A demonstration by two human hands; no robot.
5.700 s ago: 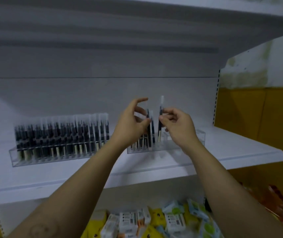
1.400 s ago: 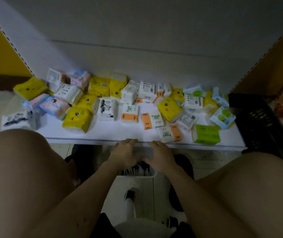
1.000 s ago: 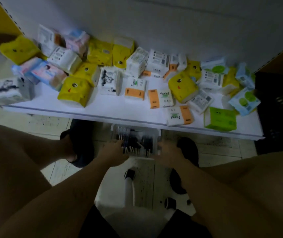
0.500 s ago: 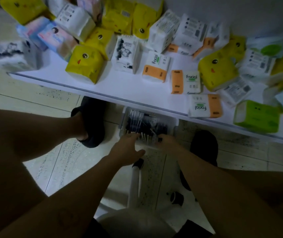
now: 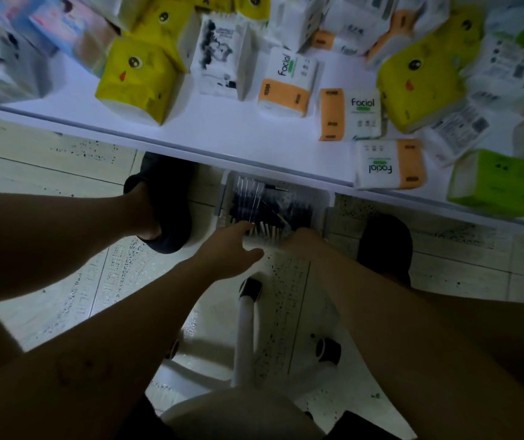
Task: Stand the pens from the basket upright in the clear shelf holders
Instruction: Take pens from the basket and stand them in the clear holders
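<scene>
The gaze has dropped below the tissue-laden shelf [image 5: 238, 134] to the basket [image 5: 326, 201] on the floor, where the pens [image 5: 270, 208] lie heaped inside. The left hand [image 5: 225, 252] has reached them, grip apart, fingers straight. The right hand [image 5: 302, 241] has arrived alongside (its grip I cannot tell). Another pick-up looks imminent.

Tissue packs [image 5: 289, 81] on white shelf [image 5: 238, 131], blk slippers [image 5: 165, 201], tiled floor [image 5: 48, 160]

Dark slippers [image 5: 165, 201], dark shorts [image 5: 146, 420]; faint round mark [image 5: 83, 366] on left forearm.
</scene>
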